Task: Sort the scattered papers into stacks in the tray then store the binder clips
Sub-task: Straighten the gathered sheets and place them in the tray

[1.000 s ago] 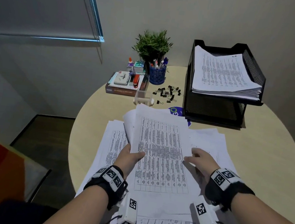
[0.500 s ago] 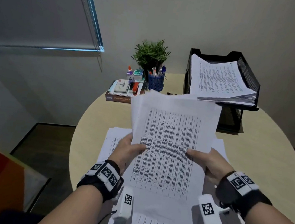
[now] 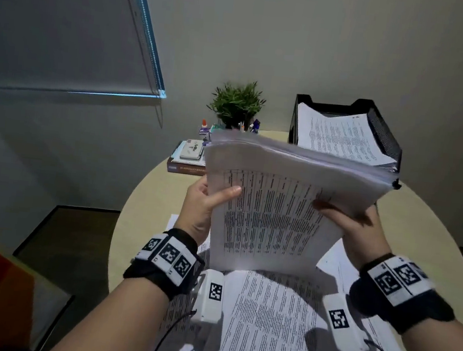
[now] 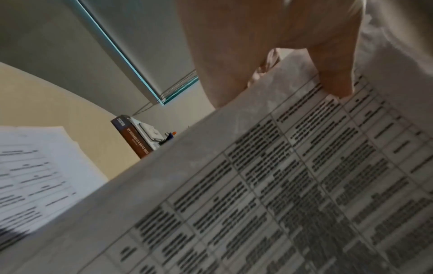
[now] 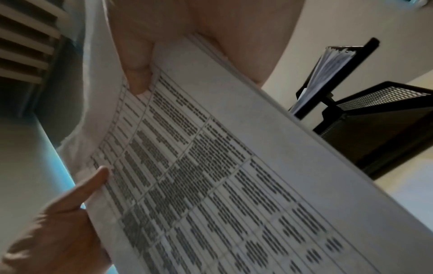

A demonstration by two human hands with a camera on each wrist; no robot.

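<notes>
So far, the job is judged to be roughly part done, with the paper sorting under way and the clip storage not yet begun. On the round table (image 3: 433,241), a wide spread of loose printed sheets (image 3: 271,324) is left lying at the near side, below the wrists, and these are still to be gathered. At the far right, the black mesh tray (image 3: 385,129) is seen with a stack of papers (image 3: 341,136) already laid in its upper tier; the lower tier is shown in the right wrist view, but whether anything lies in it cannot be told. Between the near sheets and the tray, a thick bundle of papers (image 3: 275,209) is held up off the table, its top edge curling away toward the tray. The bundle is gripped at its left edge by the left hand (image 3: 206,210), thumb pressed on the printed face, and at its right edge by the right hand (image 3: 356,233), thumb likewise on the front with fingers behind. The binder clips are hidden behind the raised bundle, so their state cannot be seen. A book (image 3: 186,167) and a small potted plant (image 3: 237,103) are left at the far side.
</notes>
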